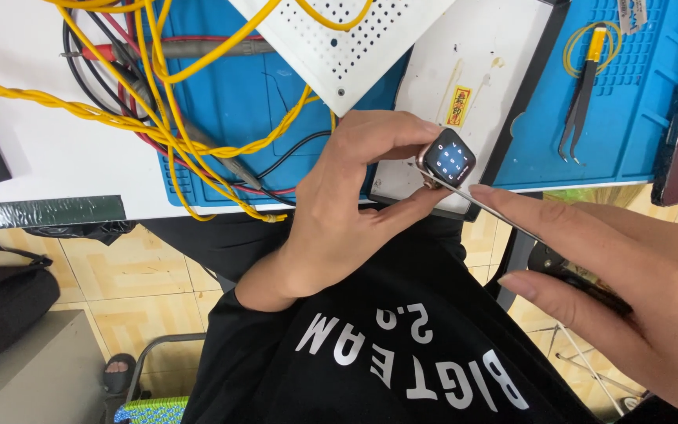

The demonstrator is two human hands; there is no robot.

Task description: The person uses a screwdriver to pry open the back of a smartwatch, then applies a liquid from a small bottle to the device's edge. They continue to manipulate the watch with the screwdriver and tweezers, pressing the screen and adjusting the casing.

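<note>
My left hand (339, 212) pinches a small square smartwatch body (449, 158) between thumb and fingers, its lit screen with small icons facing up. My right hand (614, 283) comes in from the lower right and holds a thin metal tool (486, 210). The tool's tip touches the lower left edge of the watch case. Both hands hover over the front edge of the white workbench (41, 149), above my black shirt (402, 345).
A blue work mat (237, 94) carries yellow twisted cables (119, 118), red and black probe leads and a white perforated board (339, 47). A white pad (480, 71) lies beside a second blue mat (629, 102) with black tweezers (582, 102). A tiled floor and a dark bag (1, 298) lie below.
</note>
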